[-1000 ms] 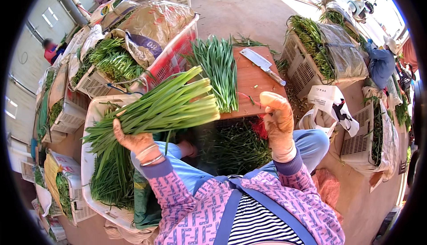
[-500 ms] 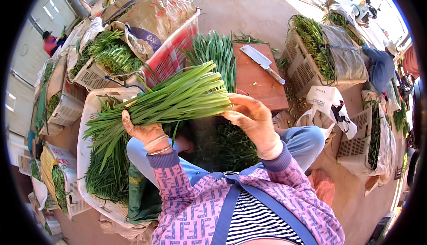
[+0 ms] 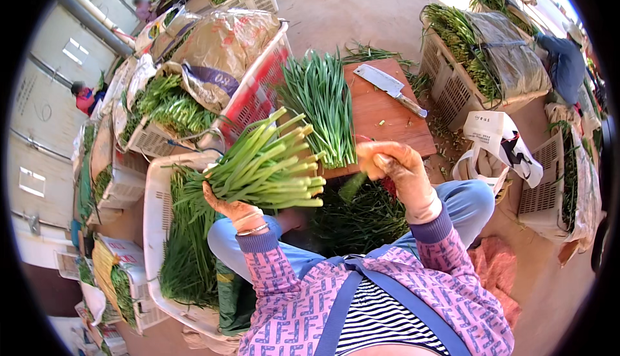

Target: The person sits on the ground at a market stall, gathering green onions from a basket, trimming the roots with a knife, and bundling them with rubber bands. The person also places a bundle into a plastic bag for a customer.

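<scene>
My left hand (image 3: 234, 212) is closed around a thick bunch of garlic chives (image 3: 265, 168), its pale cut ends fanned toward the right. My right hand (image 3: 400, 172) is raised apart from the bunch, its fingers curled together. Just below those fingertips is a blurred green scrap (image 3: 352, 187); whether it is gripped or falling I cannot tell. Beyond the hands, a neat pile of darker chives (image 3: 318, 107) lies against a reddish-brown board (image 3: 387, 123). A cleaver (image 3: 391, 89) with a wooden handle rests on that board.
At my left stands a white basket (image 3: 155, 227) of loose greens. Loose leaves (image 3: 361, 223) lie between my knees. A red-and-white crate (image 3: 255, 91) and a covered crate (image 3: 452, 88) flank the board. A white bag (image 3: 494, 146) sits at the right; a co-worker (image 3: 562, 65) is beyond.
My right hand has drawn away from the stem ends, and its fingers have curled in. The bunch has turned so its cut ends face me more. The view has shifted left.
</scene>
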{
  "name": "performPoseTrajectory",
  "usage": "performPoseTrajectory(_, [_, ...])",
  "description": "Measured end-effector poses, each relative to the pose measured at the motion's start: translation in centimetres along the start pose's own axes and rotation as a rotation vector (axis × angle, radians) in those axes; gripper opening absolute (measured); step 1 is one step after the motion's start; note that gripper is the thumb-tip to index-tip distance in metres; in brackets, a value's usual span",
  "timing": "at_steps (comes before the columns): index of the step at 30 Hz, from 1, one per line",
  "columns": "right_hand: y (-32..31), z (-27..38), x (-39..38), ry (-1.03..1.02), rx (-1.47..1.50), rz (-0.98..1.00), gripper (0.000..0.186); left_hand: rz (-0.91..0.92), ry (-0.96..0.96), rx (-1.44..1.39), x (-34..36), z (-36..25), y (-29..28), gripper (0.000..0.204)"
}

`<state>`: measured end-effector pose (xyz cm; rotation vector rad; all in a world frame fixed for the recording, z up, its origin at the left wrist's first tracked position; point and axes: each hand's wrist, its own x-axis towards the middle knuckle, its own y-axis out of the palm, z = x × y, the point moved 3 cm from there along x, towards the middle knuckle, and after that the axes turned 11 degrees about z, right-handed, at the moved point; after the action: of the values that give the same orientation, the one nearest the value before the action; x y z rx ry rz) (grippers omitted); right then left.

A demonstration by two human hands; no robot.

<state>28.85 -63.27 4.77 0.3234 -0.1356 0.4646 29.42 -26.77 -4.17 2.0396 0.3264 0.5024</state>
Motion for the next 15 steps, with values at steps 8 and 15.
performPoseTrajectory(8, [2.9, 4.2, 3.4, -0.468, -0.588, 0.155, 0.03, 0.038, -0.034, 0.079, -0.7, 0.6, 4.2, 0.041])
performPoseTrajectory(15, [3.8, 3.9, 2.7, -0.378, -1.232, 0.014, 0.037, 0.118, 0.059, 0.057, -0.9, -0.4, 3.0, 0.042])
